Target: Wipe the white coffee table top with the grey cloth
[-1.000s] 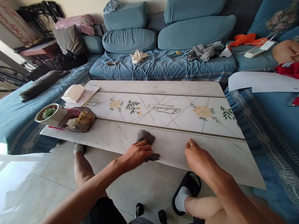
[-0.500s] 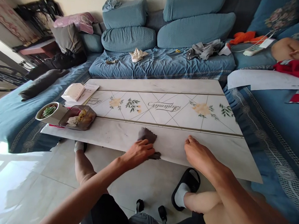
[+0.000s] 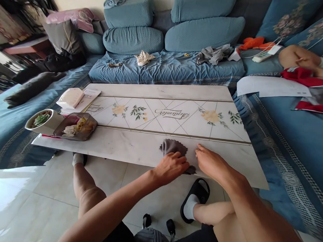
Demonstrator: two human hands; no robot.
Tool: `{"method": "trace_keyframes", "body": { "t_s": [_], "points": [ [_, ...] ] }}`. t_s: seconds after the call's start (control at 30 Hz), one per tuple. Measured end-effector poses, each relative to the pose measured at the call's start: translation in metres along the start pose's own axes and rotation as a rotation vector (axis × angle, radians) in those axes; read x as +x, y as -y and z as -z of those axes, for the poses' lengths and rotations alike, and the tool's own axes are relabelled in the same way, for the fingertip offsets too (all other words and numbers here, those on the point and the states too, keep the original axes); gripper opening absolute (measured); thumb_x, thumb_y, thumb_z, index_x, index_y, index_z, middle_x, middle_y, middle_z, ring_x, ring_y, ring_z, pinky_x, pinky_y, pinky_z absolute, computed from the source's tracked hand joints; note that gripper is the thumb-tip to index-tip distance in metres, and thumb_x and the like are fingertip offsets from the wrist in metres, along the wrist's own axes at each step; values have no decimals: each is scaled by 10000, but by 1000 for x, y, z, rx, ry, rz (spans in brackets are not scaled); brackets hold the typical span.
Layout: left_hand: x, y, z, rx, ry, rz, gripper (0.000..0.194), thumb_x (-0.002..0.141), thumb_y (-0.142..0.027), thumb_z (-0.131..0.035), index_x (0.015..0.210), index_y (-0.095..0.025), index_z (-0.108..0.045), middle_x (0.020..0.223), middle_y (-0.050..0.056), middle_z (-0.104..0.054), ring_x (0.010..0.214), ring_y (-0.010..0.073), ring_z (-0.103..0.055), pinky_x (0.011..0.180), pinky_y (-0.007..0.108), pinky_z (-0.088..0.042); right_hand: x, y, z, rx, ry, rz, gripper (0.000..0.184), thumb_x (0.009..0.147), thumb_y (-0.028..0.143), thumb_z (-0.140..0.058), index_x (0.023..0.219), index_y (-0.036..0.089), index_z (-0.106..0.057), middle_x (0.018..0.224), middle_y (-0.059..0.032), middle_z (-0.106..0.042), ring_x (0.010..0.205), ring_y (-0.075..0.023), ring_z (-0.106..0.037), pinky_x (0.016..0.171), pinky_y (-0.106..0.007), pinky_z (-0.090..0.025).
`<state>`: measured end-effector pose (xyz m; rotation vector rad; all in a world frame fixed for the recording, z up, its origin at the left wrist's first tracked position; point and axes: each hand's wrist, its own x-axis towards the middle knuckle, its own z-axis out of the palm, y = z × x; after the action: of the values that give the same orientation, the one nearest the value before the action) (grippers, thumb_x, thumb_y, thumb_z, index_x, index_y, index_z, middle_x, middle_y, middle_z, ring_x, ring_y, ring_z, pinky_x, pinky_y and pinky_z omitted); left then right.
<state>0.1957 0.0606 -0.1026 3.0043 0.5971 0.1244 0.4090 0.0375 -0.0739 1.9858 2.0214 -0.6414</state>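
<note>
**Gray cloth (image 3: 172, 147) in the left hand (image 3: 173, 166)**

The left fingers grasp the cloth at the near edge of the counter (image 3: 122, 144); part of it spreads beyond them. Just to their right is the right hand (image 3: 212, 162), its fingers' grip unclear. Well left sits a plastic container (image 3: 83, 133).
</note>
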Motion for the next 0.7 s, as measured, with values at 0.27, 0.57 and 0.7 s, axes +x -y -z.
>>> {"method": "trace_keyframes", "body": {
  "t_s": [0.27,0.57,0.7],
  "points": [
    [-44,30,17,-46,108,202,154,922,-169,-803,947,-200,-655,973,23,-690,922,208,-596,699,325,-421,1,-14,-1,77,31,66,410,981,-2,-427,1230,42,-749,1644,-259,-505,1516,-279,-540,1154,-335,-504],
    [-17,15,10,-69,89,98,156,928,-162,-789,930,-202,-639,965,33,-693,931,222,-614,703,347,-431,-7,-3,13,50,36,8,441,953,-22,-435,1225,65,-772,1690,-229,-448,1397,-287,-653,1085,-334,-554],
    [-60,44,25,-34,106,233,207,908,-183,-828,905,-212,-623,947,16,-677,915,211,-616,671,327,-417,-7,-8,11,68,32,35,439,950,-22,-455,1238,75,-772,1672,-216,-481,1460,-265,-600,1116,-313,-532]
  ]
}}
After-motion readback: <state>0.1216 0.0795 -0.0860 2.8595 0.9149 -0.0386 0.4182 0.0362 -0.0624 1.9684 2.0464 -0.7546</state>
